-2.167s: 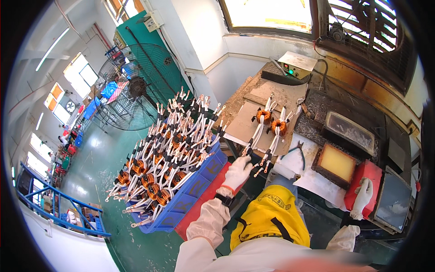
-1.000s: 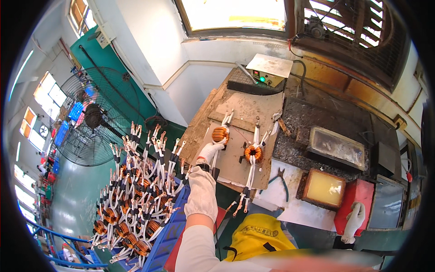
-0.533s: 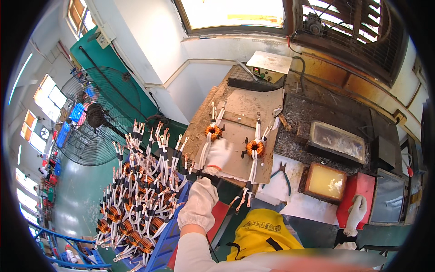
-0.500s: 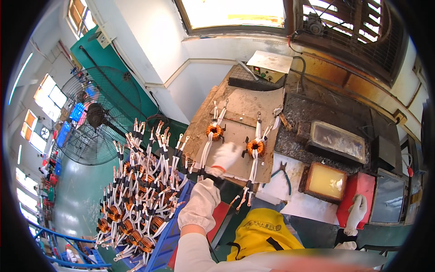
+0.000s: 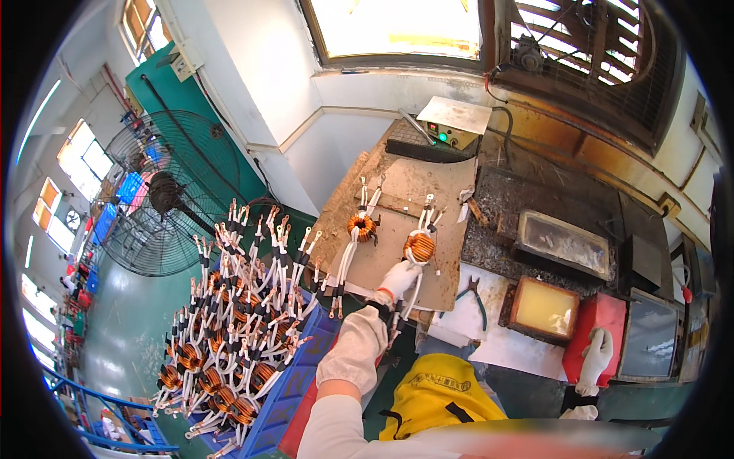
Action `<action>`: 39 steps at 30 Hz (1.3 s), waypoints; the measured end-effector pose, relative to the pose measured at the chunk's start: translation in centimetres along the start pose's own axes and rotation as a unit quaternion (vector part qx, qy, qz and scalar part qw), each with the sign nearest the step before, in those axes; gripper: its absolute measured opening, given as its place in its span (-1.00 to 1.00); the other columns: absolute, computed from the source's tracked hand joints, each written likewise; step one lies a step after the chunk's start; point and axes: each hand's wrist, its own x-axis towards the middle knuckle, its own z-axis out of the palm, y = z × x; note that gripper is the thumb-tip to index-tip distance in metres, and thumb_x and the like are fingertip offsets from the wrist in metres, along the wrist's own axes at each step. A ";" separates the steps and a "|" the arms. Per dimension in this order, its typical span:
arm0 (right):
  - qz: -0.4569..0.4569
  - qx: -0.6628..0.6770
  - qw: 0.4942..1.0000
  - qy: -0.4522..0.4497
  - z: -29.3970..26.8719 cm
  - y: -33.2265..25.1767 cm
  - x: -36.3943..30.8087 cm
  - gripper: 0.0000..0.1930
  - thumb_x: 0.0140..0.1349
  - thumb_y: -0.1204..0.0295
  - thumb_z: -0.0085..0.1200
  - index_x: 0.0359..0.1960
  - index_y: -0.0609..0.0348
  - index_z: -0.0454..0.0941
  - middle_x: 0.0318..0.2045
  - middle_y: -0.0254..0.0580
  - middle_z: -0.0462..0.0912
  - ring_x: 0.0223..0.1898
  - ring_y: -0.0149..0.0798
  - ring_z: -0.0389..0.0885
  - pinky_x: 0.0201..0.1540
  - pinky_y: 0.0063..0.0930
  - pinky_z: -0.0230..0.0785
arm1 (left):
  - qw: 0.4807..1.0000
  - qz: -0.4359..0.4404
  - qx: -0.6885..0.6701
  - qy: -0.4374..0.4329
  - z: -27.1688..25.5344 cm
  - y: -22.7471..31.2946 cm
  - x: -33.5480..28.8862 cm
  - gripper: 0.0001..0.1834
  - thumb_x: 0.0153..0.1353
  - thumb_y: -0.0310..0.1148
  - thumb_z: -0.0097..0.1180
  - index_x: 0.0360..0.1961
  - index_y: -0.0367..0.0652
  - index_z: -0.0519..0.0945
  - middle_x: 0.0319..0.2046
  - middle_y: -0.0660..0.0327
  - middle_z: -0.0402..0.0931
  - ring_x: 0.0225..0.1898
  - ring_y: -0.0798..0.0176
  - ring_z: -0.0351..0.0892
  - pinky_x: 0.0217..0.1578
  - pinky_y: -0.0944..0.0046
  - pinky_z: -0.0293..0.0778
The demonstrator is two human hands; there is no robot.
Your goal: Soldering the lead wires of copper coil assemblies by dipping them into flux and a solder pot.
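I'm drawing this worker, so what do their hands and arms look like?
The left hand wears a white glove with an orange edge, beside a black wristband. Next come a puffy cream sleeve cover and, higher up, a white sleeve. The right hand has a matching glove, with a black cuff at the wrist.

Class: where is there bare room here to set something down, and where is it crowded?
Bare: cardboard between the black bar and wood strip; white sheet nearer than the pliers and yellow block. Crowded: the blue crate, heaped with coils, and around the right coil, where the left hand is.
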 end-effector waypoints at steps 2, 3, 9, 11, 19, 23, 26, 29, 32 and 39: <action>-0.008 -0.009 1.000 0.000 -0.2 0.1 -0.1 -0.79 0.44 0.35 -0.11 -0.24 0.20 0.52 -0.46 -0.41 0.51 -0.72 -0.67 0.20 -0.71 -0.71 0.02 | 0.996 0.046 -0.078 -0.024 -2.4 -0.8 0.1 -0.64 0.38 -0.17 0.01 -0.01 -0.25 0.55 -0.25 0.22 0.60 -0.26 0.36 0.57 -0.16 0.33 0.49; -0.007 -0.007 1.000 0.007 -0.2 0.1 -0.1 -0.79 0.44 0.35 -0.11 -0.24 0.20 0.52 -0.46 -0.41 0.51 -0.72 -0.67 0.20 -0.71 -0.71 0.02 | 0.985 0.051 -0.160 -0.044 -3.2 -0.5 0.1 -0.65 0.38 -0.16 0.02 -0.04 -0.24 0.57 -0.29 0.24 0.60 -0.31 0.35 0.57 -0.22 0.33 0.50; 0.000 0.004 1.000 -0.001 0.1 -0.4 -0.3 -0.79 0.43 0.35 -0.11 -0.24 0.20 0.52 -0.46 -0.42 0.51 -0.72 -0.66 0.20 -0.70 -0.71 0.03 | 0.984 -0.003 -0.173 0.036 -7.3 -1.6 0.6 -0.53 0.43 0.00 -0.08 -0.08 -0.22 0.60 -0.31 0.32 0.55 -0.35 0.47 0.45 -0.33 0.35 0.40; -0.001 0.003 1.000 -0.004 0.0 -0.4 -0.3 -0.79 0.43 0.35 -0.11 -0.25 0.20 0.52 -0.46 -0.42 0.51 -0.71 -0.66 0.20 -0.70 -0.71 0.03 | 0.998 0.007 -0.034 0.058 -7.6 -2.2 1.5 -0.43 0.37 0.11 -0.06 -0.03 -0.24 0.58 -0.29 0.25 0.57 -0.29 0.42 0.50 -0.30 0.34 0.42; 0.002 0.001 1.000 -0.002 0.1 -0.6 -0.5 -0.79 0.43 0.35 -0.11 -0.25 0.20 0.51 -0.46 -0.43 0.50 -0.70 -0.66 0.21 -0.69 -0.72 0.04 | 0.966 -0.042 0.202 0.156 -6.5 -1.9 2.0 -0.32 0.14 0.17 0.03 0.04 -0.23 0.53 -0.16 -0.03 0.60 -0.12 0.00 0.61 -0.04 0.01 0.47; 0.009 0.007 1.000 0.001 0.0 -0.6 -0.4 -0.79 0.44 0.34 -0.11 -0.24 0.20 0.52 -0.45 -0.42 0.51 -0.70 -0.67 0.21 -0.69 -0.72 0.04 | 0.920 -0.064 0.315 0.224 -5.4 -0.5 0.7 -0.44 0.15 0.10 0.01 -0.01 -0.13 0.50 -0.04 -0.11 0.48 0.01 -0.19 0.51 0.03 -0.09 0.41; 0.005 0.011 1.000 -0.013 -0.1 -0.3 0.0 -0.78 0.44 0.34 -0.12 -0.23 0.21 0.52 -0.46 -0.41 0.51 -0.70 -0.66 0.22 -0.68 -0.72 0.04 | 0.896 -0.015 0.373 0.240 -4.8 1.0 -1.2 -0.40 0.09 0.04 0.15 0.10 -0.02 0.40 0.05 -0.02 0.39 0.12 -0.11 0.40 0.05 -0.07 0.39; -0.004 0.010 1.000 -0.016 0.1 -0.3 0.2 -0.78 0.44 0.34 -0.11 -0.22 0.22 0.52 -0.46 -0.40 0.51 -0.71 -0.65 0.22 -0.68 -0.71 0.04 | 0.875 0.076 0.377 0.293 -4.2 -0.2 -3.8 -0.35 0.06 0.03 0.20 0.13 -0.01 0.37 0.08 -0.02 0.35 0.13 -0.10 0.38 0.06 -0.07 0.38; -0.015 0.021 0.999 -0.021 0.2 0.0 0.5 -0.77 0.44 0.34 -0.11 -0.23 0.22 0.53 -0.47 -0.40 0.50 -0.72 -0.64 0.21 -0.68 -0.70 0.05 | 0.881 0.174 0.329 0.294 -3.3 -1.8 -8.0 -0.38 0.12 -0.05 0.18 0.18 -0.05 0.36 0.05 -0.03 0.34 0.06 -0.14 0.39 0.07 -0.03 0.38; -0.019 0.036 0.999 -0.006 0.0 2.7 1.3 -0.76 0.44 0.29 -0.08 -0.19 0.18 0.55 -0.46 -0.42 0.53 -0.71 -0.66 0.26 -0.69 -0.73 0.09 | 0.944 0.218 0.212 0.131 -3.4 0.6 -21.0 -0.72 0.30 -0.22 0.05 -0.06 -0.09 0.60 -0.13 0.09 0.60 -0.07 0.00 0.59 0.01 0.16 0.48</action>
